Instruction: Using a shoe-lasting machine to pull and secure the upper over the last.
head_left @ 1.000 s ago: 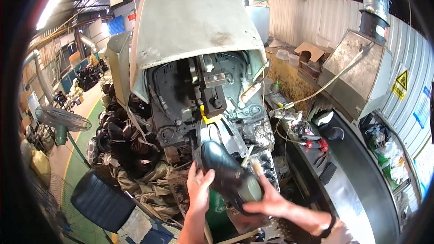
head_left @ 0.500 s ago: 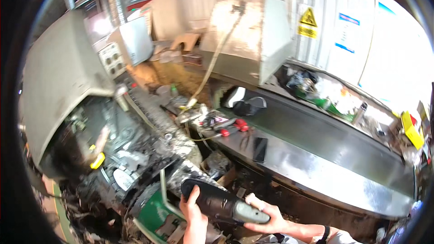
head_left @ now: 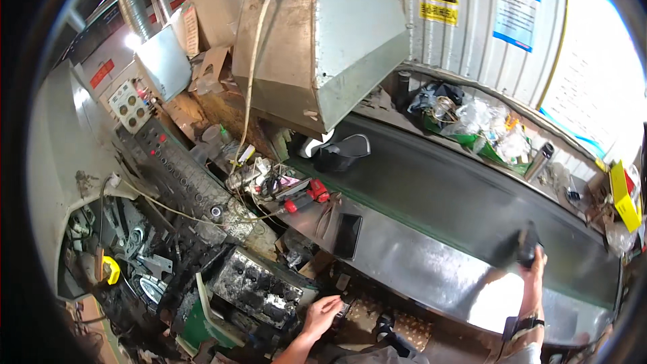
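Over the near side of the conveyor belt, at the right, my right hand grips a black shoe, blurred by motion. My left hand is low in the middle, beside the dirty machine block. Its fingers are loosely stretched to the right, with nothing seen in them. Another dark shoe with a pale-rimmed opening lies at the belt's far left end, partly by the metal hood.
A black phone and a red-and-black hand tool lie on the steel ledge. The metal hood overhangs the belt. Left stands a grimy machine with metal parts. A green bin is below; plastic bags line the wall.
The black shoe, held in both hands before, is now in my right hand alone, farther right over the belt. My left hand has let go. The view has shifted too.
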The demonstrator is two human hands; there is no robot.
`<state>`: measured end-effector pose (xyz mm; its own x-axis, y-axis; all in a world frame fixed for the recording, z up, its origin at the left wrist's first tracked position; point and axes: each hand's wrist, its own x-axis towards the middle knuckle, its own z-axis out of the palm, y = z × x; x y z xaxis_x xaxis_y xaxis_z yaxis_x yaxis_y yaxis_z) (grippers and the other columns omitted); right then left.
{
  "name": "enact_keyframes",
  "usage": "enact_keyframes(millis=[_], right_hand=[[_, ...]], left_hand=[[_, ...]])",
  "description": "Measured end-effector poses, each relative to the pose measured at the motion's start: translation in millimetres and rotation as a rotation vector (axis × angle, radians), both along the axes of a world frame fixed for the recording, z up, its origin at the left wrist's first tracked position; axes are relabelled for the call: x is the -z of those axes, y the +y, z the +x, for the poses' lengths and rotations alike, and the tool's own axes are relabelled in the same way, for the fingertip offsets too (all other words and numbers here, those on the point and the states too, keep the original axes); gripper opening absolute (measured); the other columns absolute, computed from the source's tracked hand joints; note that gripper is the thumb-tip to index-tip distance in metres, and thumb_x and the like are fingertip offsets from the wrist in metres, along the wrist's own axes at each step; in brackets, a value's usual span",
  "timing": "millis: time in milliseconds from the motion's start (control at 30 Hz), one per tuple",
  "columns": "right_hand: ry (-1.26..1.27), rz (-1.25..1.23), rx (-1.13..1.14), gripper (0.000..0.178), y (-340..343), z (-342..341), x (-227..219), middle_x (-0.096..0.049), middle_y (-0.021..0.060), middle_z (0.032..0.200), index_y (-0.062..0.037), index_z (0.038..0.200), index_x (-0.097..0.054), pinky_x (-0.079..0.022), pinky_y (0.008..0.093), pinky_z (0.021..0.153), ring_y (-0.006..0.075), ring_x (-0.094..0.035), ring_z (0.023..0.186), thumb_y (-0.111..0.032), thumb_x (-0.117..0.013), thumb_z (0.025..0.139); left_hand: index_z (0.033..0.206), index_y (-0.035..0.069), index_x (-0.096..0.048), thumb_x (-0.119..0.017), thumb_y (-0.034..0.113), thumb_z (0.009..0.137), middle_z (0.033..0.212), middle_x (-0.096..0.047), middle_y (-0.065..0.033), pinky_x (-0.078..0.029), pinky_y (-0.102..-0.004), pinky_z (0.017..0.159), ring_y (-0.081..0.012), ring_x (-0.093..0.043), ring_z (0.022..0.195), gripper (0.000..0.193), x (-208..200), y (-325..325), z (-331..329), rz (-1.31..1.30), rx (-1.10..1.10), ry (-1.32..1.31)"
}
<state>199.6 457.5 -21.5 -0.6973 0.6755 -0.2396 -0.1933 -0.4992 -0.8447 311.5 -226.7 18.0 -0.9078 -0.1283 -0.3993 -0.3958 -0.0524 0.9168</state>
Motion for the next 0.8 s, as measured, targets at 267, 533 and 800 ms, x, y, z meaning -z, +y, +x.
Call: enact_keyframes(millis=[267,533,800], right_hand=[[-0.159,0.435,0.056,0.038,-21,-24,78,-0.059,0.0051,0.083,-0.0092,0.124,-0.058,-0.05,0.0366,0.061,0.0169,-0.056,0.074,-0.016,-0.069,0.088],[-0.266,1.919,-0.865,0.036,-308,36,24,-0.067,0.0125,0.111,-0.0098,0.114,-0.064,-0.049,0.0493,0.094,0.0329,-0.065,0.105,-0.028,-0.07,0.084],[-0.364,1.854,-0.873,0.041,-359,27,16,-0.065,0.0213,0.116,-0.0017,0.119,-0.062,-0.051,0.0465,0.09,0.0417,-0.063,0.104,-0.01,-0.07,0.079]], left_hand=[[0.117,-0.006,-0.066,-0.075,0.017,0.091,0.093,-0.068,-0.003,-0.051,-0.0245,0.083,-0.0084,-0.062,0.089,0.036,15,-70,-16,-0.165,-0.34,-0.069],[0.121,-0.005,-0.065,-0.072,0.024,0.093,0.112,-0.072,-0.0124,-0.053,-0.0296,0.088,-0.0165,-0.068,0.101,0.041,18,-150,-216,-0.552,-0.262,0.089],[0.097,0.005,-0.074,-0.065,0.02,0.088,0.089,-0.071,-0.0182,-0.055,-0.046,0.076,-0.0366,-0.069,0.084,0.019,48,-208,-386,-1.052,-0.351,0.244]])
